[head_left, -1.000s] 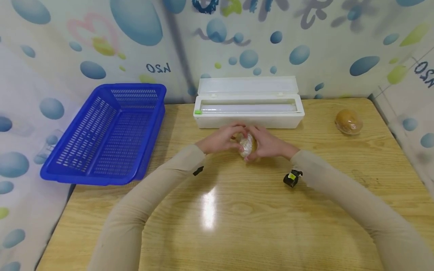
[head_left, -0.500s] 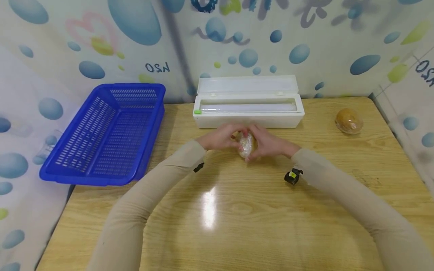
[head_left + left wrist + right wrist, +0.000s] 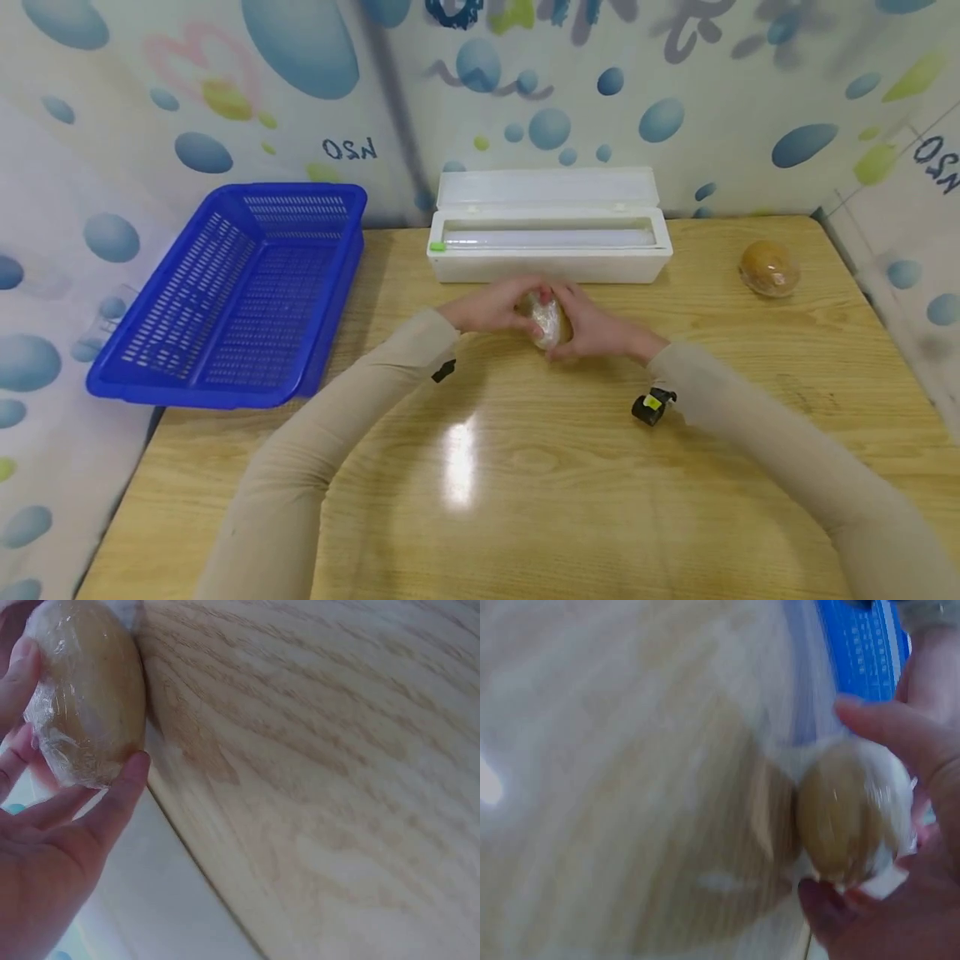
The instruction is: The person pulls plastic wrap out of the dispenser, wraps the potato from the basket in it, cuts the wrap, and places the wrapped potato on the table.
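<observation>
Both hands hold a round golden-brown bread bun [image 3: 549,322] wrapped in clear film, in front of the white box. It is tipped on its side, with crinkled film facing the left hand. My left hand [image 3: 491,306] grips it from the left, thumb and fingertips on the film. From the other side my right hand [image 3: 597,326] curls round it, thumb near the front. Up close in the left wrist view, the bun [image 3: 97,690] has film bunched along one face. The right wrist view shows the smooth brown side of the bun [image 3: 838,814].
Behind the hands stands a white cling film dispenser [image 3: 551,268], lid raised, with a film roll [image 3: 555,239] and a green slider [image 3: 438,247]. A blue plastic basket [image 3: 311,333] stands at the left. Another wrapped bun [image 3: 769,269] lies on the wooden table [image 3: 570,483], far right.
The wrapped bun has turned slightly between the hands, and the right wrist has shifted a little toward the right and nearer. Both hands keep their hold.
</observation>
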Demonstrator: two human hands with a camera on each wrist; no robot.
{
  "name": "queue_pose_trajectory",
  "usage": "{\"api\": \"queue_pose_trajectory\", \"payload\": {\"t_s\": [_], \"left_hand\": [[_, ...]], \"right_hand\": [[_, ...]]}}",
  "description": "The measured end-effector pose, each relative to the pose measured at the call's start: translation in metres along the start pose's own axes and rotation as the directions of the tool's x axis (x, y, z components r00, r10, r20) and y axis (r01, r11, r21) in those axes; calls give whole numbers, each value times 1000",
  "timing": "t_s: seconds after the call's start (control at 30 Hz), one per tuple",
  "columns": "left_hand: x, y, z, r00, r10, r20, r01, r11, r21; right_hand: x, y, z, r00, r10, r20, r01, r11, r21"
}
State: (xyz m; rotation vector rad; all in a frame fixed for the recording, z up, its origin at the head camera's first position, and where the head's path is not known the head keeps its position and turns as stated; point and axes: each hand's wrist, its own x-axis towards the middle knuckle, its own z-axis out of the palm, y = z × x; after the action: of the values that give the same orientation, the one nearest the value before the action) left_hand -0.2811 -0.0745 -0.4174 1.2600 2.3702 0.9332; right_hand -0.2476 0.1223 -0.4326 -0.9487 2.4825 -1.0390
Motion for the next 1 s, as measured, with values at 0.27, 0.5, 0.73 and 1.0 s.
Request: {"api": "queue_pose_trajectory", "payload": {"t_s": [0.27,0.5,0.73,1.0], "left_hand": [[1,2,7,995,-103,-4,103,993,65],[-1,-2,8,998,-51,-35,55,989,141],[-6,-2,6,999,-9,-31,16,974,227],[-2,11,9,999,-47,10,38,905,424]], "right_hand": [[-26,-8,13,971,-45,-236,-51,921,-387],[-29,-17,19,974,-101,-201,-47,784,-619],[-27,-17,18,983,5,-182,-112,804,-584],[-27,-12,17,972,-24,-236,-114,826,-552]]}}
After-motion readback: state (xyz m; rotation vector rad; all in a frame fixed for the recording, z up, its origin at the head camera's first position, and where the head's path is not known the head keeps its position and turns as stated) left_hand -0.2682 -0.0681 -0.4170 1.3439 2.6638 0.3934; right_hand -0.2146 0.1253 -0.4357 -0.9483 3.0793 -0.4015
